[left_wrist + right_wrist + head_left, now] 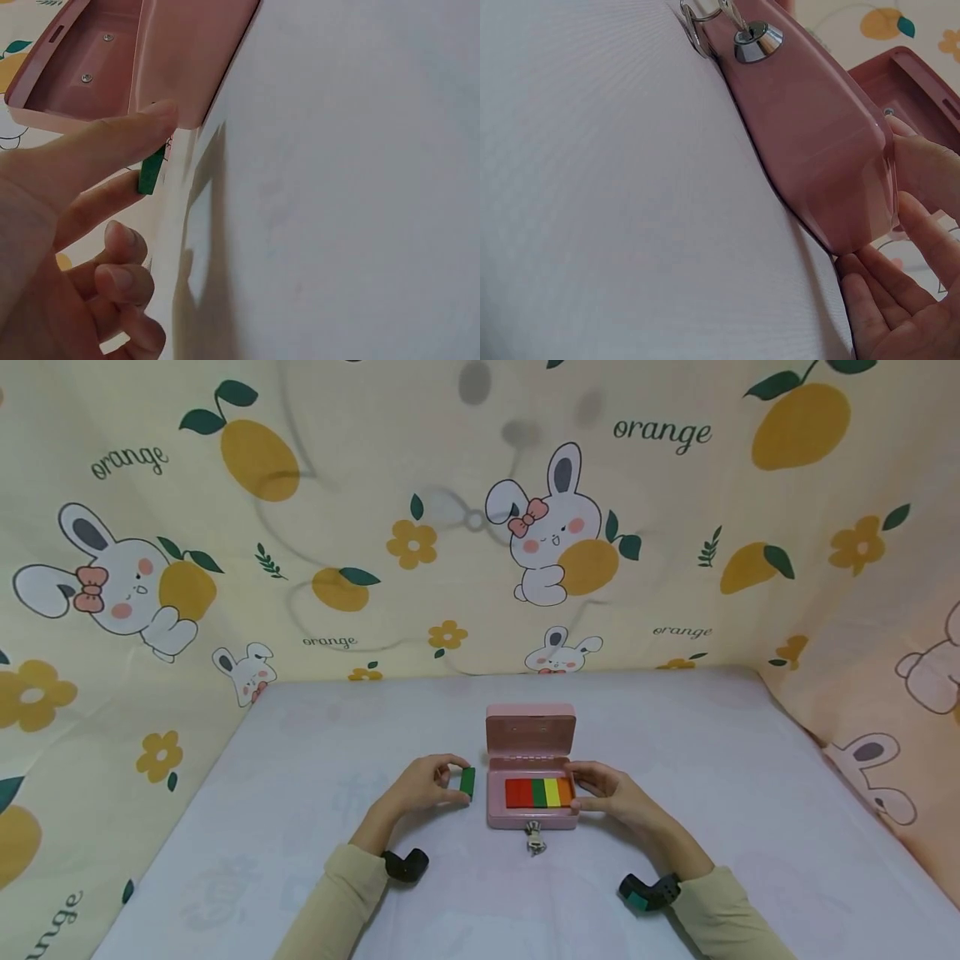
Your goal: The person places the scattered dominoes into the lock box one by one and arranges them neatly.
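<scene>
My left hand pinches a small green block by its ends between thumb and forefinger, just left of a pink metal box. The left wrist view shows the green block upright beside the box wall, with the other fingers curled loosely below. The box stands with its lid raised. Inside lie red, green and yellow blocks in a row. My right hand reaches over the right rim, thumb and forefinger at the two ends of the orange block; its other fingers rest by the outer wall.
A lock with keys hangs at the front of the box. The white tabletop spreads around it, with a patterned cloth behind. Each wrist wears a black camera mount.
</scene>
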The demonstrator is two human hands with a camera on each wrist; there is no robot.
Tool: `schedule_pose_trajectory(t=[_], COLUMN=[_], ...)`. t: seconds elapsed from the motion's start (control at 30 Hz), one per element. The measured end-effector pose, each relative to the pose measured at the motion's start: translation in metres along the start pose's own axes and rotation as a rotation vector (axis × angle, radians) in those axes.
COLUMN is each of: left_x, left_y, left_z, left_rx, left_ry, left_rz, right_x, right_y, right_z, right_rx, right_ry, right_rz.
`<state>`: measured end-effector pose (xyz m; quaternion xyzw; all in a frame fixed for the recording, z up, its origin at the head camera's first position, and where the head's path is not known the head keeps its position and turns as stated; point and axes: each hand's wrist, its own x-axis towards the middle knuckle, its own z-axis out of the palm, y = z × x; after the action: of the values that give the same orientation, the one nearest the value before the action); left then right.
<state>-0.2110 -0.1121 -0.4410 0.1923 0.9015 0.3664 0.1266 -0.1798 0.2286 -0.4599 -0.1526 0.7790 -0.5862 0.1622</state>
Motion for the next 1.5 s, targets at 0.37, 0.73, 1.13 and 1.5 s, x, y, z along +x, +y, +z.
schedule_pose_trajectory(t=[0.37, 0.73, 1.13, 1.5], left_x=[-0.005, -0.009, -0.009, -0.006], left_y=[0.006, 0.014, 0.023, 0.026], left_z=[0.0, -0.002, -0.004, -0.003], left_rx=[0.023, 0.024, 0.019, 0.031], left_ry=[0.056, 0.075, 0.066, 0.066], left_rz=[0.03, 0.012, 0.01, 0.05], right_x=[0.002, 0.002, 0.0, 0.001], right_y=[0.0, 0.0, 0.001, 0.0], right_z=[0.0, 0.001, 0.001, 0.001], right_rx=[-0.01, -0.009, -0.016, -0.009], right_ry=[-0.004, 0.01, 0.011, 0.008], right_rz=[-0.007, 0.018, 0.025, 0.013])
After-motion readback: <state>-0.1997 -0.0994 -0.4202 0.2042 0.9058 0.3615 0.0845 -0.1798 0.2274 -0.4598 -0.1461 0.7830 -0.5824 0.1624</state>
